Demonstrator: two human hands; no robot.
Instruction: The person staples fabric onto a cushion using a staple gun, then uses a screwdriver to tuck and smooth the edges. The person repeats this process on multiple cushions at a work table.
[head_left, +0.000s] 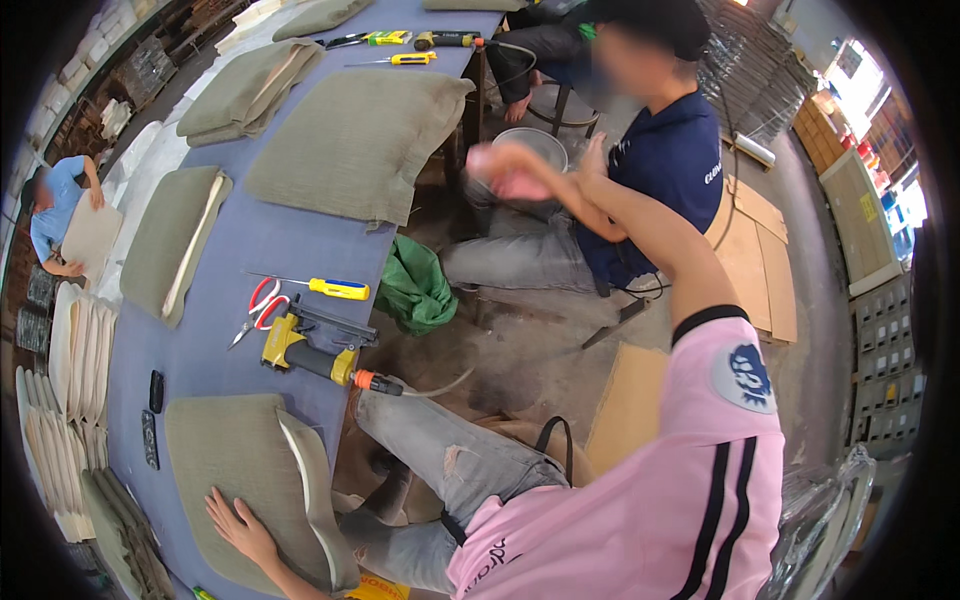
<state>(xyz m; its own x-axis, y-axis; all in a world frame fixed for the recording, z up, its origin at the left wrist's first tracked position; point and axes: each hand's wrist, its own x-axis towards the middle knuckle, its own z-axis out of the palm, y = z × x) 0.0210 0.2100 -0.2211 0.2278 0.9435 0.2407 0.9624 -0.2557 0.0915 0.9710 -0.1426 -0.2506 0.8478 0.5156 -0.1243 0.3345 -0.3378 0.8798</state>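
Note:
My left hand (243, 530) lies flat, fingers spread, on an olive-grey fabric cushion (225, 440) with a pale edge strip along its right side. My right arm reaches up and away toward a seated co-worker in a navy shirt. There my right hand (592, 160) overlaps the co-worker's forearm; its fingers are hard to make out. Another hand beside it is smeared by motion. Beyond the cushion lie a yellow-and-black air staple gun (308, 352) with an orange hose fitting, red-handled scissors (262, 308) and a yellow-handled screwdriver (338, 289).
More cushions (350, 145) lie along the blue table (255, 215), with a second staple gun (447, 40) at its far end. Two small black objects (155, 391) lie near its left edge. A green bag (415, 285) hangs beside it. Flat cardboard (630, 400) covers the floor at right.

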